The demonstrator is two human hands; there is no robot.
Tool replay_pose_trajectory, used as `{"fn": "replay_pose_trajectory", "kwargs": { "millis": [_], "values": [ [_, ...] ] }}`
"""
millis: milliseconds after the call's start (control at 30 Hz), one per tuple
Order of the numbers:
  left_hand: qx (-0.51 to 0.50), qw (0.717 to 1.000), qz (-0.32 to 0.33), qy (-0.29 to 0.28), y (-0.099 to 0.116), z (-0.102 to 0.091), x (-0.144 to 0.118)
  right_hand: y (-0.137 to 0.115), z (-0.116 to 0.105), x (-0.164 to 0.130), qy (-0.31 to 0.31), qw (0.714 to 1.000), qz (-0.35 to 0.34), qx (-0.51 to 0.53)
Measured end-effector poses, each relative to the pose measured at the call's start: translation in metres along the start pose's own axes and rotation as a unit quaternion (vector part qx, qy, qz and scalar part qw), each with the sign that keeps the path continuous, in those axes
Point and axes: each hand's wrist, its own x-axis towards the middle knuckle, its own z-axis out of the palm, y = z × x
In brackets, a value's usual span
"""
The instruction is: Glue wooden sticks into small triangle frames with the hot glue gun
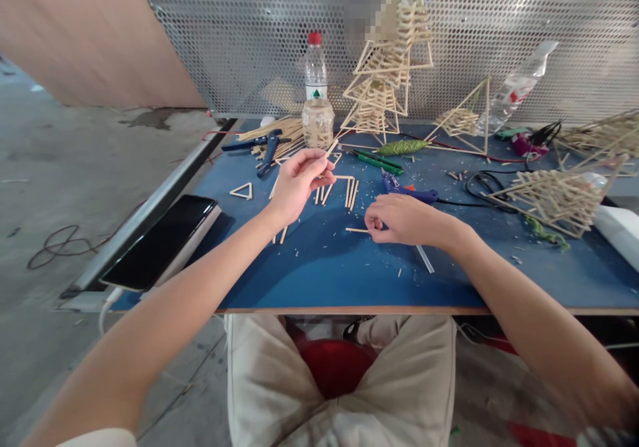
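Note:
My left hand (304, 181) is raised over the blue table, pinching a short wooden stick (331, 148) that points up and away. Low over the mat, my right hand (392, 219) has its fingers curled around one end of another thin wooden stick (355, 230), which sticks out to the left. Between and beyond the hands lie several cut sticks (351, 194), some side by side. A blue glue gun (407, 191) rests just behind my right hand, and a clear glue stick (425, 259) lies below it. A small stick triangle (241, 191) sits to the left.
Blue-handled pliers (269, 151) lie on a stick bundle at the back left, near a jar (318, 122) and a bottle (315, 71). Stick towers (379, 81) stand against the perforated metal panel. A phone (162, 241) occupies the left edge; a stick structure (554, 194) is at right.

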Motion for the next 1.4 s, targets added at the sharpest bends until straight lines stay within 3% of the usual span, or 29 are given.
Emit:
{"fn": "replay_pose_trajectory", "kwargs": {
  "millis": [100, 200, 367, 467, 600, 667, 833, 1067, 1400],
  "values": [
    [0.010, 1.000, -0.001, 0.005, -0.002, -0.001, 0.002, -0.004, -0.003, -0.001, -0.036, 0.999, -0.007, -0.006],
    [0.027, 1.000, 0.002, -0.002, -0.007, -0.004, 0.004, -0.007, -0.005, -0.001, -0.033, 0.999, -0.011, 0.002],
    [0.046, 0.999, 0.012, -0.014, -0.013, -0.007, 0.006, 0.003, -0.011, -0.004, -0.023, 0.991, 0.004, 0.134],
    [0.058, 0.998, 0.017, -0.023, -0.015, -0.009, 0.006, 0.015, -0.013, -0.008, 0.053, 0.967, 0.000, 0.248],
    [0.081, 0.995, 0.016, -0.051, -0.015, -0.009, 0.002, 0.023, -0.009, -0.007, 0.211, 0.906, -0.001, 0.367],
    [0.080, 0.993, 0.012, -0.080, -0.014, -0.009, 0.000, 0.024, -0.005, -0.004, 0.241, 0.887, 0.012, 0.395],
    [0.073, 0.989, 0.003, -0.131, -0.016, -0.008, -0.005, 0.023, 0.004, 0.006, 0.234, 0.880, 0.054, 0.411],
    [0.074, 0.988, -0.003, -0.136, -0.019, -0.003, -0.009, 0.019, 0.006, 0.008, 0.238, 0.869, 0.026, 0.433],
    [0.092, 0.987, -0.002, -0.128, -0.019, -0.001, -0.009, 0.023, 0.008, 0.007, 0.221, 0.888, -0.001, 0.404]
  ]
}}
